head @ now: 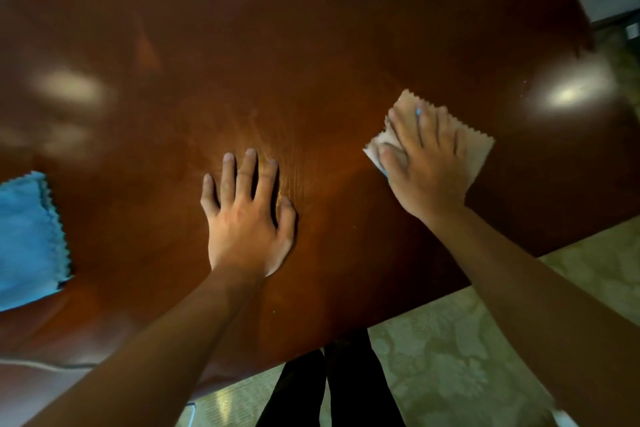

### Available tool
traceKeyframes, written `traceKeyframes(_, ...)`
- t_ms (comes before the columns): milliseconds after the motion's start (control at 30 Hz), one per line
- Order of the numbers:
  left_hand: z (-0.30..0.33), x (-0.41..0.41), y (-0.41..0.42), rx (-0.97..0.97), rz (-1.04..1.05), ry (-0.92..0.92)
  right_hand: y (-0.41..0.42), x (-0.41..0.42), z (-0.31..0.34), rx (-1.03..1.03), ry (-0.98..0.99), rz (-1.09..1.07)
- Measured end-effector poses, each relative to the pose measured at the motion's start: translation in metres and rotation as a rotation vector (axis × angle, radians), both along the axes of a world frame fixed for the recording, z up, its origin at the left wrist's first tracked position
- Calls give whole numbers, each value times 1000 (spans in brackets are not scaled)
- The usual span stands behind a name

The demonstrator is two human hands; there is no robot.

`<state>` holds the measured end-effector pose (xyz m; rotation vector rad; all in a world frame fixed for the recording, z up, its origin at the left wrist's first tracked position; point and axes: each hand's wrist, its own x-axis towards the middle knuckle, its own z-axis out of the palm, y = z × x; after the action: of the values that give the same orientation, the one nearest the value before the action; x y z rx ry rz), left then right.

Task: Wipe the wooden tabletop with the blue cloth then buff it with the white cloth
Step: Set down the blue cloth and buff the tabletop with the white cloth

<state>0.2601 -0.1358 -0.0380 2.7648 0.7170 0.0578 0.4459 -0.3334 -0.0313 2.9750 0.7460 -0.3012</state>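
- The right hand is lying flat on the white cloth, fingers straight and slightly spread, pressing it down onto the wooden tabletop; the thumb is lying across the cloth's left edge.
- The white cloth is sitting directly under that hand, its zigzag-cut edges showing past the fingertips and out to the right, while the palm is covering its near part.
- The left hand is resting palm-down on bare wood near the middle of the table, fingers extended and fanned apart, holding nothing.
- The blue cloth is lying on the tabletop at the far left, well apart from the left hand and partly cut off by the picture's edge; neither hand is touching it.
- Bright patches of light are reflecting off the glossy wood to the left and right.
- Beyond the table's near edge, patterned pale carpet is showing, with the person's dark trouser legs standing on it.
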Motion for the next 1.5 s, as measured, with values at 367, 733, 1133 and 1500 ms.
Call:
traceKeyframes(367,1,0,1,15,-4,38,12,-61,-7,208,72,383)
traceKeyframes(733,1,1,2,50,-23,56,83,6,-5,134,-22,199)
traceKeyframes(1133,0,2,1,70,-5,44,66,91,-5,121,-25,282)
traceKeyframes(1500,11,30,9,112,57,58,58,33,-14,296,1,711)
